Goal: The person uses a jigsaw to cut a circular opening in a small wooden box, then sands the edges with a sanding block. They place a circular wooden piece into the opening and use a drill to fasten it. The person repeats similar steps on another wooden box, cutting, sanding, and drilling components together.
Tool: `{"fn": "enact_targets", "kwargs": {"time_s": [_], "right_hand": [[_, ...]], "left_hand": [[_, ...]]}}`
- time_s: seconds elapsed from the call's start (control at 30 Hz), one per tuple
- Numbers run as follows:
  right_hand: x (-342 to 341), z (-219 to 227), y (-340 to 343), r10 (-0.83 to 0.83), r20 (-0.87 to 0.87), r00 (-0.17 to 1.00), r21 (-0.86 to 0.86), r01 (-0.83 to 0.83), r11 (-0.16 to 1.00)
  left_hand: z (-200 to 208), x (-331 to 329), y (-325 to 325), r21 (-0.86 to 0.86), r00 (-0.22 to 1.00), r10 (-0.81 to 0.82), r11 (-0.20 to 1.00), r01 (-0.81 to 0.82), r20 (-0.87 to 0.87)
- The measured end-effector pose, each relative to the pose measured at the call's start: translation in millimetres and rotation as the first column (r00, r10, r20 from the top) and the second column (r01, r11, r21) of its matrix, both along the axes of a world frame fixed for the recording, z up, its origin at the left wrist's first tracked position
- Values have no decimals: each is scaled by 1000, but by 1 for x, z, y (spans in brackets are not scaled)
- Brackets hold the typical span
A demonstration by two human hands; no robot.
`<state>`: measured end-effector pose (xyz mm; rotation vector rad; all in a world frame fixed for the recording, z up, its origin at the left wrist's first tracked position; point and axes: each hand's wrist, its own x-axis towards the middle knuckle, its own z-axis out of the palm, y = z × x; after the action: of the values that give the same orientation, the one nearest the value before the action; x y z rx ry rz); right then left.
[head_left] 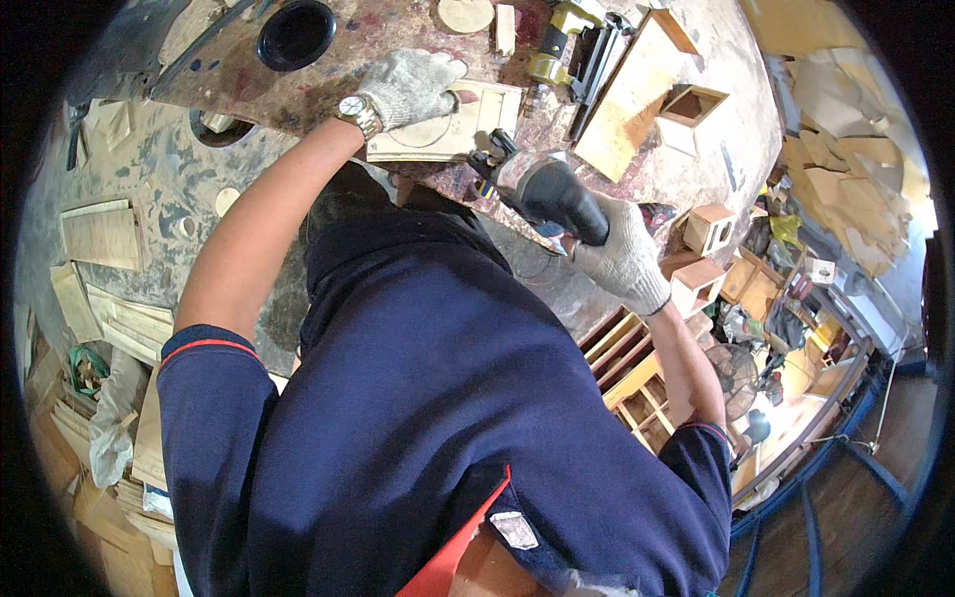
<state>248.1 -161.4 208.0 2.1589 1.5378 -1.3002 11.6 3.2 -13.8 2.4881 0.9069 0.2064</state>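
My left hand [413,90], in a knitted light-grey glove, rests on a flat pale wooden panel [497,104], its fingers stretched out. A curved line is drawn on the panel near that hand. To the right, my gloved right hand [619,257] is wrapped round the black rear body of a handheld power tool [557,191]. The tool's grey front end points toward the panel's near right edge. I cannot tell whether the two touch. The tool's exact kind is unclear.
Beyond the panel lie a yellow-green nail gun [565,45], a long board [629,99] and a small open wooden box [688,117]. A black round dish [296,35] sits at the far left. Small wooden boxes [708,229] stand at right; stacked wood pieces [124,313] lie at left.
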Motion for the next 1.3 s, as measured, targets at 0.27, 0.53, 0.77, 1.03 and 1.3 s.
{"fn": "enact_targets", "kwargs": {"time_s": [0.27,0.53,0.77,1.03,1.3], "right_hand": [[-21,-17,-37,-270,-15,963,121,270,955],[-26,38,-49,-306,-63,950,211,313,926],[-44,24,-65,-330,4,944,194,323,926],[-68,17,-70,-431,10,902,175,423,889],[-75,20,-58,-378,120,918,204,350,914]], "left_hand": [[-7,3,4,-53,998,-50,997,48,-44],[2,1,1,-23,1000,-2,1000,1,-29],[9,-3,-9,-69,989,51,996,-61,-138],[3,-4,-15,-38,994,57,997,-61,-93],[-4,-5,-15,-33,997,83,996,-83,-6]]}}
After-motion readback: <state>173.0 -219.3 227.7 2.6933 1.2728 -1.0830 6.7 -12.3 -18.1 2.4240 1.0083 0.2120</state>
